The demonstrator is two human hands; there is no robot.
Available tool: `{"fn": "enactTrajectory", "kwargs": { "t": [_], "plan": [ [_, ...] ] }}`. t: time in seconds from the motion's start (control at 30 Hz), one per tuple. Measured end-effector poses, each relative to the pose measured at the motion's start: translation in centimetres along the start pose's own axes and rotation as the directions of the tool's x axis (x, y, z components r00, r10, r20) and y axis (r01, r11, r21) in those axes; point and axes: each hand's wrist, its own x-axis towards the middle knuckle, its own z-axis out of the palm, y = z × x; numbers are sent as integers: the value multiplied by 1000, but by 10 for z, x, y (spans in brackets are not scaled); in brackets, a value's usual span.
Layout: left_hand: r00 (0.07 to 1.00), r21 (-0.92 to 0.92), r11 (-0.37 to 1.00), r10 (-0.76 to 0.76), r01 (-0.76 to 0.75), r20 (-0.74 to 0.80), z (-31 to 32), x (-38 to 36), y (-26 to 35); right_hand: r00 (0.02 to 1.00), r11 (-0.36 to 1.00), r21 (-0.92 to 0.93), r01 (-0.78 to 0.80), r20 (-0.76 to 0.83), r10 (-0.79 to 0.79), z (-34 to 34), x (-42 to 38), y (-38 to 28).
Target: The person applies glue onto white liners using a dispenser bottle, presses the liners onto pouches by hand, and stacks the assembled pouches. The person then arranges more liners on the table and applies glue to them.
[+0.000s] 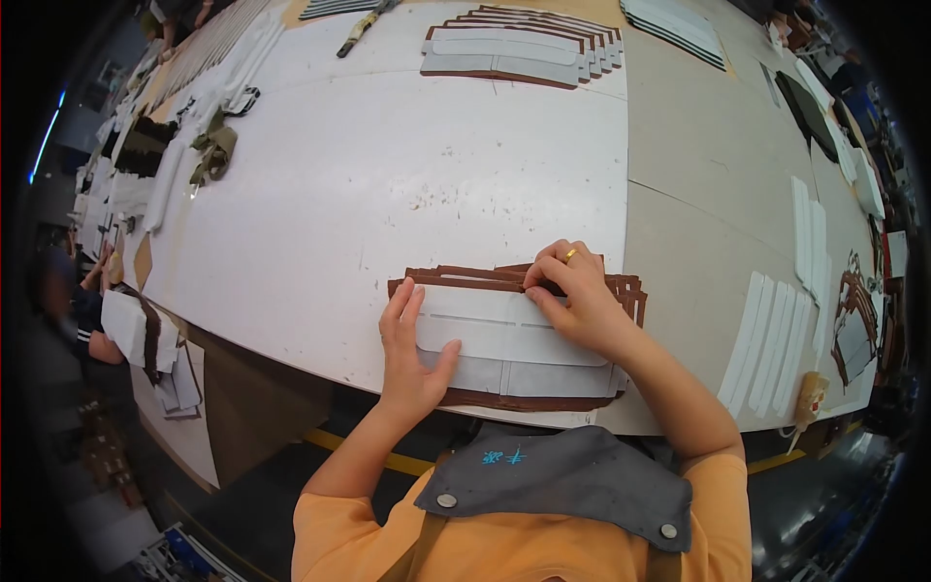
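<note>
In front of me lies a stack of flat panels, pale grey-white with brown edges showing on the far and near sides. My left hand rests on the panel's left end, fingers apart and pointing to its far edge. At the far edge, right of the middle, my right hand pinches the brown edge strip between thumb and forefinger. A gold ring is on one finger of that hand. More brown edges stick out unevenly beneath and to the right of the top panel.
A fanned row of similar brown-edged panels lies at the table's far side. White strips and a bottle are at right. A brush-like tool lies far left of centre. Other people work along the left edge.
</note>
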Motion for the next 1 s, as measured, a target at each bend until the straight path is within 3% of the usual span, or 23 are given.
{"fn": "enactTrajectory", "kwargs": {
  "t": [0.07,0.17,0.37,0.47,0.57,0.67,0.7,0.83,1.0],
  "plan": [
    [999,-38,999,-25,24,-40,-4,1,-4,1000,1000,17,24,-11,-24,-1,-1,-1],
    [974,-31,979,-203,201,-97,-11,5,-8,999,996,85,14,-32,-12,-5,-2,-5],
    [926,-384,853,-379,353,11,-19,19,-11,991,971,206,-123,74,110,-15,-2,-6],
    [909,-647,669,-406,365,93,-22,29,-7,966,924,287,-255,129,226,-24,0,-9],
    [901,-690,654,-433,310,-5,-24,45,-2,939,953,120,-279,241,245,-48,3,-1],
    [901,-676,687,-426,265,-80,-30,67,-10,843,918,74,-388,432,321,-72,14,33],
    [903,-666,706,-415,240,-114,-31,78,-11,880,929,77,-361,358,312,-76,18,39],
    [919,-617,777,-324,124,-224,-27,144,-34,883,802,369,-469,231,410,-95,67,65],
    [915,-550,832,-274,72,-295,-16,253,-65,894,763,562,-320,-88,440,-109,159,116]
  ]
}}
